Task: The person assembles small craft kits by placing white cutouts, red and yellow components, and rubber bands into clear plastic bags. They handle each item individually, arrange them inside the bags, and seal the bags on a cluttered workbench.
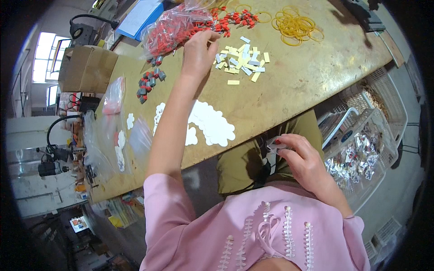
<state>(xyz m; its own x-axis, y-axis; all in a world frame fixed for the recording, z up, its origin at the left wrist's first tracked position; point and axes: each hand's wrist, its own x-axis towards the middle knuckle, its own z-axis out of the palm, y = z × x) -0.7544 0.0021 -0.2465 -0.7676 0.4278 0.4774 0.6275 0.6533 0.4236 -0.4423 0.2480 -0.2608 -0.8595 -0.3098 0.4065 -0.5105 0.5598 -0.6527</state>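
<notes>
My left hand reaches across the table to the edge of a pile of small red-tipped pieces. Its fingers are bent together in a pinch, and whatever they hold is hidden. Beside it lies a clear plastic bag full of the same red pieces. Low over my lap, my right hand pinches a small clear plastic bag with a red bit showing at the fingertips. White flower-shaped cards are spread under my left forearm. Small yellow and white strips lie scattered right of my left hand.
Yellow rubber bands lie at the far right of the table. Grey-and-red pieces, flat plastic bags and a cardboard box are on the left. Plastic baskets, one with filled packets, stand below at right.
</notes>
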